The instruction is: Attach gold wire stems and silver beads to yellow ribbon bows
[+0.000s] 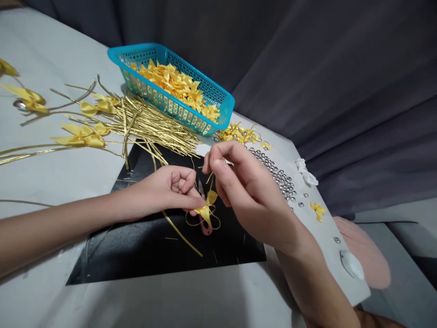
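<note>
My left hand (pixel 175 189) pinches a yellow ribbon bow (pixel 205 210) with thin gold cord loops around it, above a black mat (pixel 143 246). To its right, my right hand (pixel 239 182) is raised with thumb and forefinger together on the gold cord (pixel 211 177) that runs up from the bow. Just beneath the bow lies a small tool with a pink handle (pixel 206 229), partly hidden by the bow and my left fingers. A loose gold cord (pixel 184 237) rests on the mat below my left hand.
A blue basket (pixel 225 111) of yellow bows stands at the back. Before it lies a pile of gold cords (pixel 160 127). Corded bows (pixel 87 136) are at the left. Silver beads (pixel 282 177), white pieces (pixel 306 172) and a white device (pixel 352 264) lie along the right side.
</note>
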`<state>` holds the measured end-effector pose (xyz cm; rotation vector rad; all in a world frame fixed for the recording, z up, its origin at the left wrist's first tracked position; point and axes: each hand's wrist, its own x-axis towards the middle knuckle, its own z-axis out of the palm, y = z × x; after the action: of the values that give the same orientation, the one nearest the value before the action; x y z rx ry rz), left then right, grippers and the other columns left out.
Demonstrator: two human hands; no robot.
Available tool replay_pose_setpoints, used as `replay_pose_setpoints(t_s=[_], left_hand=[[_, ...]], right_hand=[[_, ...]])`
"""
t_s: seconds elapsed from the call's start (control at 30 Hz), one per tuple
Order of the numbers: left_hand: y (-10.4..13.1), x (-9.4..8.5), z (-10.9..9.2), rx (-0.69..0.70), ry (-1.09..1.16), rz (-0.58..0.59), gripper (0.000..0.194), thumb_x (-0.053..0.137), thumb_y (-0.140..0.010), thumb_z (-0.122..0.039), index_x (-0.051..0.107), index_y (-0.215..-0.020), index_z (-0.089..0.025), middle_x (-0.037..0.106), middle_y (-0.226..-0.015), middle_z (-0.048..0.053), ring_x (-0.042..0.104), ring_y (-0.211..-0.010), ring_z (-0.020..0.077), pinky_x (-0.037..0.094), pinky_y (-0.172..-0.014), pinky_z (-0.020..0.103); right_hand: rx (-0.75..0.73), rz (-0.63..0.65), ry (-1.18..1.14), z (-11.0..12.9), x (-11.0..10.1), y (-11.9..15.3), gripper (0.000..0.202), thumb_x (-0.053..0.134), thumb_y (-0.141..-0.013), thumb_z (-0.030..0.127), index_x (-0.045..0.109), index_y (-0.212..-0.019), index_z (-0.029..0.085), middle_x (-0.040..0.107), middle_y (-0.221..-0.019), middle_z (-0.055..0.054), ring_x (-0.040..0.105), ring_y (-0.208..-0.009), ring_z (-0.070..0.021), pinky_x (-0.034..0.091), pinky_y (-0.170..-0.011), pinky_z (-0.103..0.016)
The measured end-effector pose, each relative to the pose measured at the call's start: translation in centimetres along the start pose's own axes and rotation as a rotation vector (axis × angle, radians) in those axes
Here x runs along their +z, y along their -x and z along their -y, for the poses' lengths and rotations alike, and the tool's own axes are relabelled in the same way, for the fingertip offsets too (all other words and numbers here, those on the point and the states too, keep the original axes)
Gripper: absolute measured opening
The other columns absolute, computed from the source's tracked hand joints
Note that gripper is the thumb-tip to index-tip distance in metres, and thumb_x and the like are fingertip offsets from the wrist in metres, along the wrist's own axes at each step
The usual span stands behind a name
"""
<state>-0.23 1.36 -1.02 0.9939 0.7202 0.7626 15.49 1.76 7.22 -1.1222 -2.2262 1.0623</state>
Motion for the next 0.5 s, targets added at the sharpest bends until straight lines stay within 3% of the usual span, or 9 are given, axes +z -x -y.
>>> replay_pose_setpoints(t_s=[0.2, 0.37, 0.5], left_hand=[[0.0, -0.1, 0.2, 0.0, 0.015, 0.041, 0.04, 0.072, -0.068, -0.019, 0.033, -0.057, -0.02, 0.069, -0.058, -0.001, 0.063, -0.053, 0.0094, 0.045, -0.051, 0.017], [0.0, 0.1, -0.2, -0.018, 0.032, 0.06, 0.041, 0.07, -0.07, -0.014, 0.032, -0.056, -0.019, 0.071, -0.06, -0.001, 0.063, -0.053, 0.0077, 0.044, -0.051, 0.016], [0.0, 0.0, 0.0, -0.009, 0.024, 0.052, 0.041, 0.07, -0.07, -0.013, 0.032, -0.056, -0.018, 0.071, -0.06, 0.0, 0.063, -0.053, 0.0078, 0.043, -0.05, 0.015]], right_hand=[[0.055, -0.078, -0.123, 1.0, -0.7, 0.4, 0.011, 0.037, -0.098, 0.027, 0.041, -0.088, 0.023, 0.053, -0.071, 0.003, 0.047, -0.052, -0.0064, 0.042, -0.051, -0.02], [-0.008, -0.25, -0.11, 2.0, -1.8, 0.8, 0.012, 0.039, -0.098, 0.025, 0.046, -0.087, 0.024, 0.049, -0.067, 0.005, 0.042, -0.046, -0.0052, 0.039, -0.043, -0.019], [-0.053, -0.313, -0.157, 2.6, -2.6, 1.1, 0.012, 0.041, -0.097, 0.021, 0.049, -0.088, 0.023, 0.048, -0.065, 0.004, 0.044, -0.05, -0.0078, 0.042, -0.042, -0.02]])
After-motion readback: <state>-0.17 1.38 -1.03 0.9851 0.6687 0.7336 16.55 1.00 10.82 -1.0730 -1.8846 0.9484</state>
